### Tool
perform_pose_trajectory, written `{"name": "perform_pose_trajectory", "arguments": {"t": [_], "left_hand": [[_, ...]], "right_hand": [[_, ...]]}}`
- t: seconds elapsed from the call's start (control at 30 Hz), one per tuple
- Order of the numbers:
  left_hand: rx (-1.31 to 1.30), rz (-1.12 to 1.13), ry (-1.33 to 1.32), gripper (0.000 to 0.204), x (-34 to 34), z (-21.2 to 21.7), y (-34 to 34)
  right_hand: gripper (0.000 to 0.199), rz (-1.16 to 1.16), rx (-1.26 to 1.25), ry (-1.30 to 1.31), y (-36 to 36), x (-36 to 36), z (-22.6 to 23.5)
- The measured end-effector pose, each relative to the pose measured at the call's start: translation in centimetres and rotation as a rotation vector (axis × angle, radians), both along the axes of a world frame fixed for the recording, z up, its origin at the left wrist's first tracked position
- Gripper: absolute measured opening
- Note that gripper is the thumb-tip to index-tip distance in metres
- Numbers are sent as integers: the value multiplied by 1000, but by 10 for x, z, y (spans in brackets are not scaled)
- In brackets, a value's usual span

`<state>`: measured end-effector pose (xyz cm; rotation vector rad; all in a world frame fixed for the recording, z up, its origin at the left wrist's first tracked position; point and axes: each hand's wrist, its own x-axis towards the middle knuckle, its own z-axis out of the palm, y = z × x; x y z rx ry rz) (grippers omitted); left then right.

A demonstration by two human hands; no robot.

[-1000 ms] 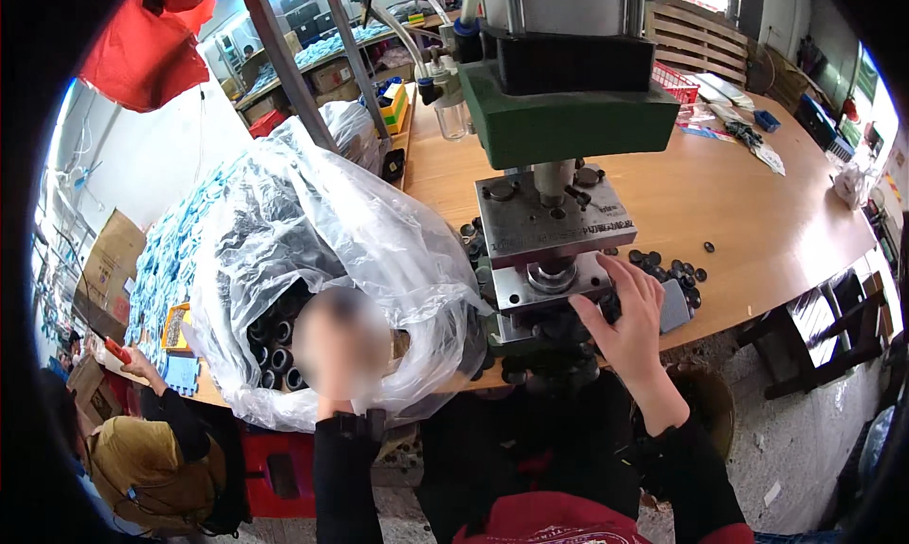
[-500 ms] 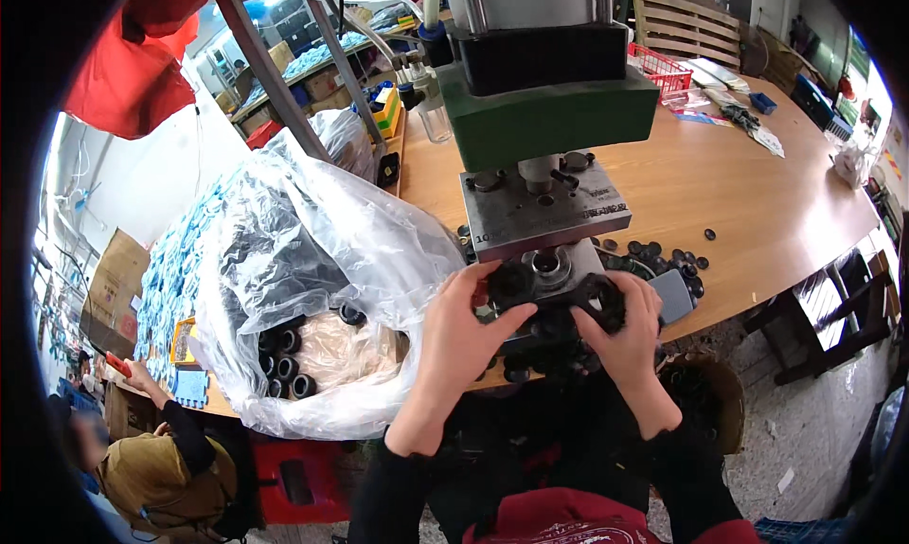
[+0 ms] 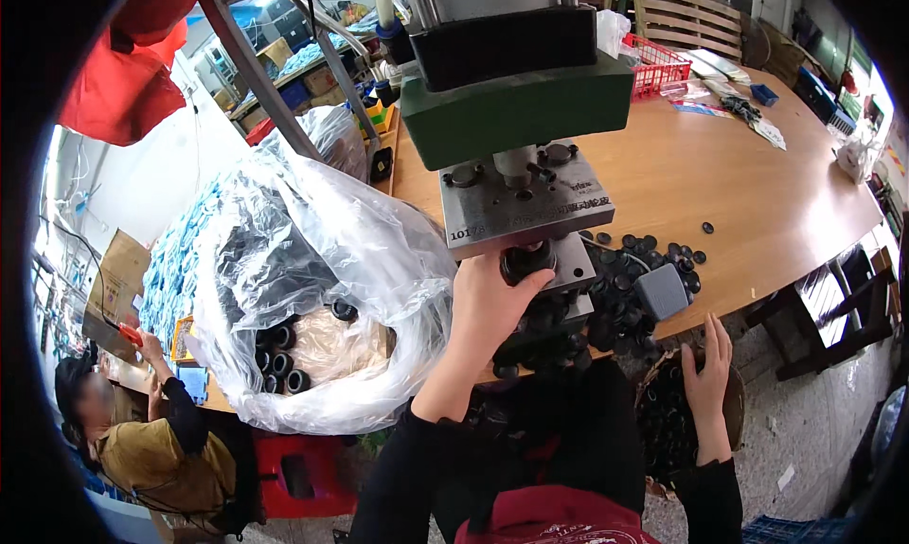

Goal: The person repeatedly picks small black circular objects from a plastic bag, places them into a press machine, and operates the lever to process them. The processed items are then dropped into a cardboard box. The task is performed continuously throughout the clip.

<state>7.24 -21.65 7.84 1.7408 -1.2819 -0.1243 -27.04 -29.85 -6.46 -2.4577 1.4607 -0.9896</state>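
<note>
My left hand [image 3: 488, 305] is closed round a black rubber ring [image 3: 527, 262] and holds it on the lower plate of the press, beneath the steel die block [image 3: 526, 203]. Part of the ring is hidden by my fingers. My right hand [image 3: 708, 378] is open and holds nothing, its fingers apart. It hangs low at the right, above the edge of a carton [image 3: 739, 404] with many black rubber parts [image 3: 665, 416] inside. The green press head [image 3: 516, 108] stands over the die block.
To the left lies a large clear plastic bag [image 3: 379, 250] with black rings [image 3: 280, 362] in it. Small black discs [image 3: 627, 277] are heaped right of the press, around a grey block [image 3: 661, 291]. A person [image 3: 170, 463] sits at the far left, holding a red-handled tool [image 3: 131, 336].
My right hand has left the press and moved down and right to the carton; the black ring it held is no longer in it. My left hand now holds a ring under the die.
</note>
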Motion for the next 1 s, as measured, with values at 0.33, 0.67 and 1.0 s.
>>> {"name": "perform_pose_trajectory", "arguments": {"t": [0.33, 0.67, 1.0], "left_hand": [[279, 19, 212, 41, 2, 16, 10], [150, -51, 6, 42, 6, 8, 8], [203, 496, -6, 23, 133, -32, 136]], "right_hand": [[46, 136, -120, -25, -33, 78, 51], [46, 78, 13, 248, -57, 78, 39], [52, 75, 132, 321, -53, 78, 30]]}}
